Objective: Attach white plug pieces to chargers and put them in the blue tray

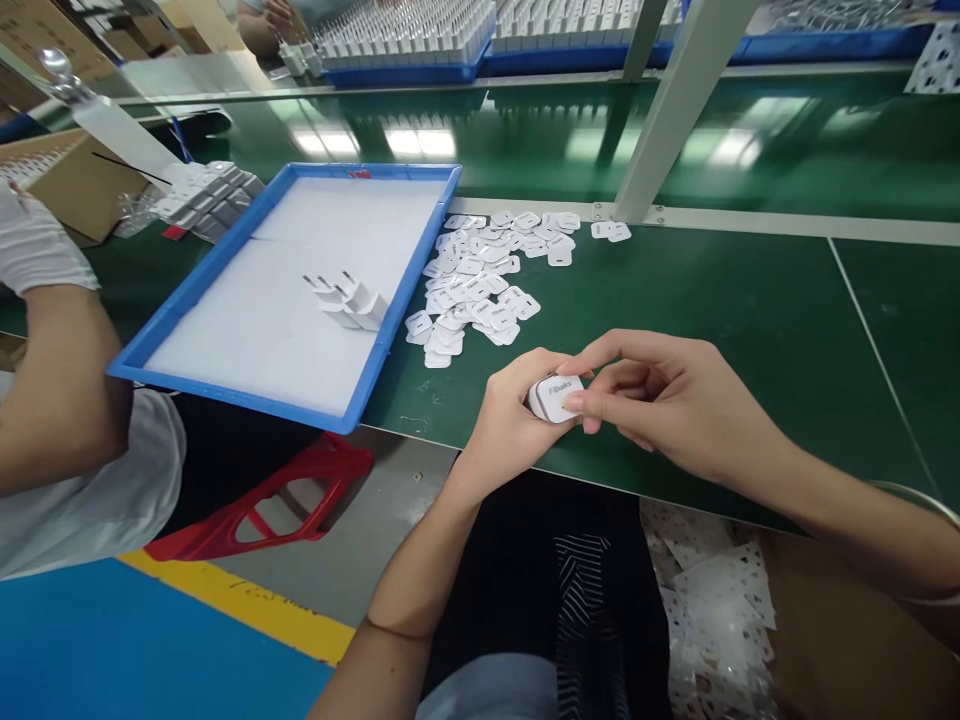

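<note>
My left hand point(517, 408) is wrapped round a small white plug charger, most of which is hidden in the palm. On the charger's end face lies a white, printed cover plate point(556, 396) with rounded corners. My right hand point(652, 395) pinches the plate's right edge between thumb and fingers; whether it sits flush I cannot tell. To the left of my hands, a loose heap of similar white cover plates point(480, 285) is spread on the green table. Two white plug chargers point(352, 305) stand with pins up in a blue-rimmed tray point(300, 398).
Another person's gloved hand point(41, 240) is at the far left, beside grey-white stacked parts point(210, 198). A pale metal post point(682, 110) rises behind the table. Behind it runs a green conveyor belt point(525, 140), with trays of chargers point(405, 40) beyond. A red stool point(300, 490) stands below.
</note>
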Tool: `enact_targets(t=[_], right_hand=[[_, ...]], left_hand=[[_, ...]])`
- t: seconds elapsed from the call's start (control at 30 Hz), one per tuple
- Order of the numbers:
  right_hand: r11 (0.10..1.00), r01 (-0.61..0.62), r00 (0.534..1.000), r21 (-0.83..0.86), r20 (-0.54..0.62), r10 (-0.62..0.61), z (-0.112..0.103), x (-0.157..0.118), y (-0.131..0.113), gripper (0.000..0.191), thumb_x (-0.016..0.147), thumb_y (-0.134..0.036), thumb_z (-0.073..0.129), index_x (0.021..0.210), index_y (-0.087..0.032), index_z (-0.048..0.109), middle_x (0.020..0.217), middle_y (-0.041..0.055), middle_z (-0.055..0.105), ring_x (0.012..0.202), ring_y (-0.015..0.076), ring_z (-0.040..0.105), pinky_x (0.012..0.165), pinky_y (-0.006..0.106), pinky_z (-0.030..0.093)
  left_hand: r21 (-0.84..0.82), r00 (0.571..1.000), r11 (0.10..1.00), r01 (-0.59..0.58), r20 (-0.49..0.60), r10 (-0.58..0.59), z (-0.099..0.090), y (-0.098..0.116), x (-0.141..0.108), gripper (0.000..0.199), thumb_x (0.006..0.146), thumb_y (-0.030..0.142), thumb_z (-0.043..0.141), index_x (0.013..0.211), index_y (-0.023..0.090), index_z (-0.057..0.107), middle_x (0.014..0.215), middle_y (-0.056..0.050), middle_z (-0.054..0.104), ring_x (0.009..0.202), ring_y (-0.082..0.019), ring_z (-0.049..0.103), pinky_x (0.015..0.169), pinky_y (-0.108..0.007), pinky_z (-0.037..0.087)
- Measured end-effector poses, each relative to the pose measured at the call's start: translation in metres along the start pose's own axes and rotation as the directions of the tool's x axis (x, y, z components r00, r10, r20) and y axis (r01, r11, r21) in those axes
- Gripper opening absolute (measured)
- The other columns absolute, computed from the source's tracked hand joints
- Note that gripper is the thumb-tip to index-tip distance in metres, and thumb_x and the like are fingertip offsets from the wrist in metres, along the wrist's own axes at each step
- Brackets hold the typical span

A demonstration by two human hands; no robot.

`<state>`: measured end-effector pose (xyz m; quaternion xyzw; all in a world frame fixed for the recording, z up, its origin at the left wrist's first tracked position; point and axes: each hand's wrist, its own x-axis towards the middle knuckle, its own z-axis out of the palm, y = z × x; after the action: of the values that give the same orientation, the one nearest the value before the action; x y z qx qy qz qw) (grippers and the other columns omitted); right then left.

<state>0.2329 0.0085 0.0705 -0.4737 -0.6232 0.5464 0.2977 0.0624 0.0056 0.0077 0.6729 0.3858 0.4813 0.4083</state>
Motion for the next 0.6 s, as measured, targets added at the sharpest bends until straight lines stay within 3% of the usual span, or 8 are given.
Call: enact_targets(t=[0.37,0.6], right_hand=[[0.971,0.100,0.992,-0.218,-0.049,-0.113,0.0034,-0.0031,0.0037,0.004,0.087,-0.025,0.069,0.090,-0.024,0.069,0.059,-0.0040,0.064,0.047,0.0086,0.046,0.048,0.024,0.036],[0.964,0.113,0.991,-0.242,-0.045,-0.128,0.0042,-0.0020,0.0060,0.001,0.086,-0.023,0.068,0.087,-0.023,0.067,0.060,-0.0047,0.065,0.049,0.0089,0.050,0.048,0.022,0.037]], left_hand=[[-0.011,0.999,0.999,0.035,0.004,-0.035,-0.0001,-0.0002,0.0000,0.006,0.080,0.018,0.073,0.084,0.018,0.067,0.086,-0.002,0.070,0.078,-0.014,0.063,0.069,-0.026,0.048],[0.017,0.998,0.999,0.052,0.018,-0.052,-0.0008,0.0006,-0.0004,0.007,0.082,0.021,0.073,0.083,0.017,0.066,0.086,-0.002,0.068,0.080,-0.014,0.062,0.069,-0.025,0.047]])
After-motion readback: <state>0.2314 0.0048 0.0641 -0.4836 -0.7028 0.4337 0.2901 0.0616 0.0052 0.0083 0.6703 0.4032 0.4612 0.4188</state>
